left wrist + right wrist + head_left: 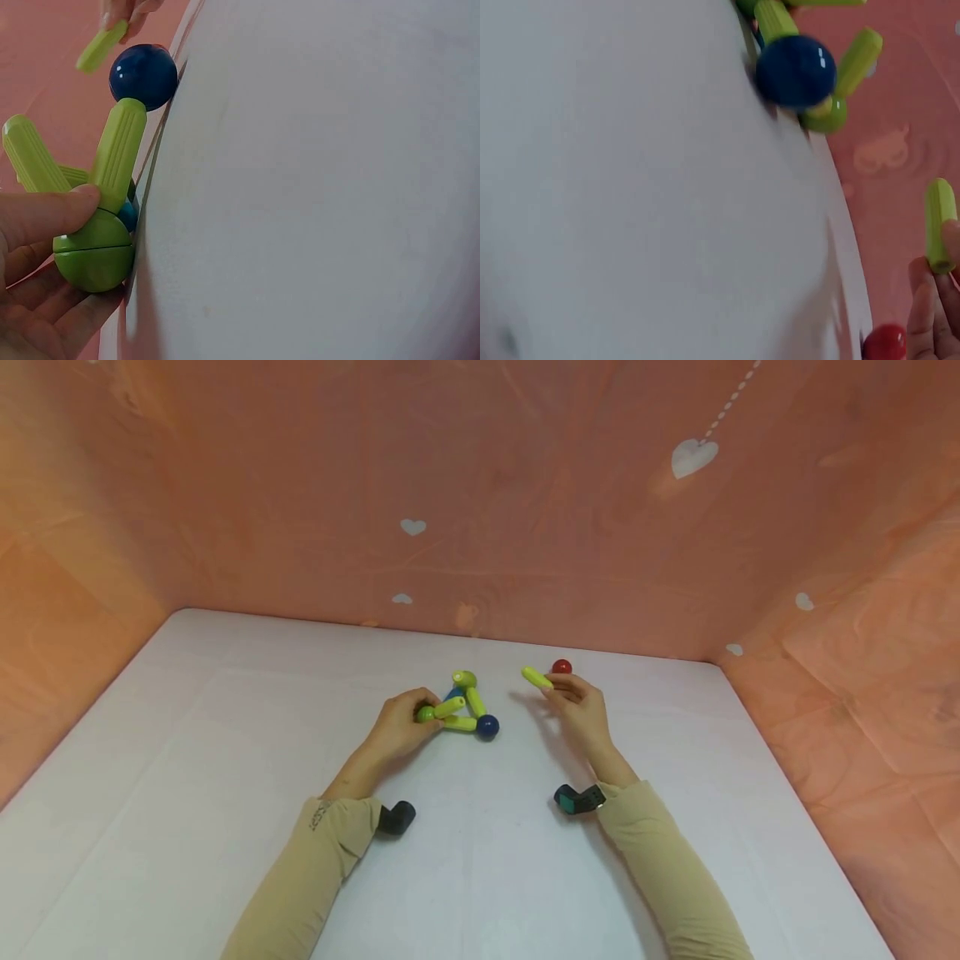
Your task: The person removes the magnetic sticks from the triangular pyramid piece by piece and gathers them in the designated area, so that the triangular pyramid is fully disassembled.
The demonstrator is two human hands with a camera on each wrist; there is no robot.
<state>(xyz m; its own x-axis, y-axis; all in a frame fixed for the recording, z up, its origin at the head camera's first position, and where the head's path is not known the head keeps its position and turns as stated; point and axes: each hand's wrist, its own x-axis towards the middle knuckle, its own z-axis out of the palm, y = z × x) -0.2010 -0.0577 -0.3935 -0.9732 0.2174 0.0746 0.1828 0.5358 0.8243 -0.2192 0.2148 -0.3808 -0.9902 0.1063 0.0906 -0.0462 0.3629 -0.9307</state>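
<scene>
My left hand (396,725) grips a green ball (94,259) at the near left corner of a triangle of magnetic rods and balls. One lime rod (459,723) runs from it to a dark blue ball (487,727), and another rod (450,707) slants up from the green ball. A second green ball (468,679) forms the far corner, with a short rod rising from it; a blue piece (454,693) shows behind. My right hand (585,714) pinches a loose lime rod (536,677) by one end, raised above the table, right of the triangle.
A red ball (562,667) lies on the white table (465,860) just beyond my right hand. Orange cloth (525,527) with pale hearts hangs behind the table and along both sides. Each wrist carries a black strapped-on camera (397,818).
</scene>
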